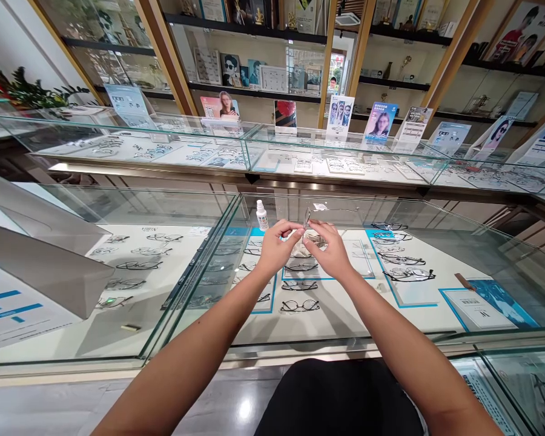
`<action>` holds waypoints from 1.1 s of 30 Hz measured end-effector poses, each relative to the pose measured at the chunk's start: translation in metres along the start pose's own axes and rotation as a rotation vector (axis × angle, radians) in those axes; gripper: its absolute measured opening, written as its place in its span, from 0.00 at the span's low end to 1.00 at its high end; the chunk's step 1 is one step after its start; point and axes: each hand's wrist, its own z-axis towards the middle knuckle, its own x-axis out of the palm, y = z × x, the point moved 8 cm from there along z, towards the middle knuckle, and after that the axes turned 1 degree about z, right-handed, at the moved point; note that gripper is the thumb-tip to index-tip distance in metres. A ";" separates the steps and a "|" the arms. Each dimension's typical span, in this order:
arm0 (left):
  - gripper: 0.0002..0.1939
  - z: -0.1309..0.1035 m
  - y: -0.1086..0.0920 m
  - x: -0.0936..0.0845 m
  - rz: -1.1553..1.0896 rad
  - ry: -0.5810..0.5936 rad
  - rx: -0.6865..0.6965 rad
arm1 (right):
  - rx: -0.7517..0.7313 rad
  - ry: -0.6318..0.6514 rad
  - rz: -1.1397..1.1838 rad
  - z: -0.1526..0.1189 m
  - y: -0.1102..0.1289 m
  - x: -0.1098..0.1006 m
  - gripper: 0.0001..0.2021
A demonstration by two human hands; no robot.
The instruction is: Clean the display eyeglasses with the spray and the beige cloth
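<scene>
Both of my hands meet over the glass display counter (345, 330), at the middle of the view. Between their fingertips is a pair of thin-rimmed eyeglasses (307, 216), with one slender temple reaching out to the right. My left hand (278, 243) pinches it from the left side. My right hand (327, 247) is closed on it from the right, thumb and fingers together. Fingers hide part of the frame. Just beyond my left hand a small white bottle (261, 216) stands upright. Below my hands, several glasses (300, 306) lie in a column inside the case.
A large white folded card stand (40, 266) rises at the left. More eyeglasses (409, 275) and a blue-and-white booklet (479, 309) lie inside the case at right. Farther back runs another glass showcase (254, 142) with upright advertising cards (339, 118).
</scene>
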 end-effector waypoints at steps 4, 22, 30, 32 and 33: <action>0.11 0.000 0.004 0.002 -0.042 0.018 -0.027 | 0.007 0.033 0.042 0.000 0.000 0.003 0.16; 0.15 -0.001 -0.013 -0.006 0.198 0.024 0.088 | 0.035 -0.063 -0.014 0.000 0.000 -0.008 0.13; 0.41 0.002 -0.004 -0.074 0.472 -0.544 0.106 | 0.100 -0.127 -0.014 -0.001 -0.004 -0.019 0.15; 0.47 0.007 0.014 -0.077 0.430 -0.518 0.032 | 0.098 -0.128 -0.011 -0.001 -0.005 -0.018 0.15; 0.49 0.009 0.023 -0.078 0.395 -0.496 -0.010 | 0.099 -0.128 -0.011 -0.001 -0.005 -0.018 0.15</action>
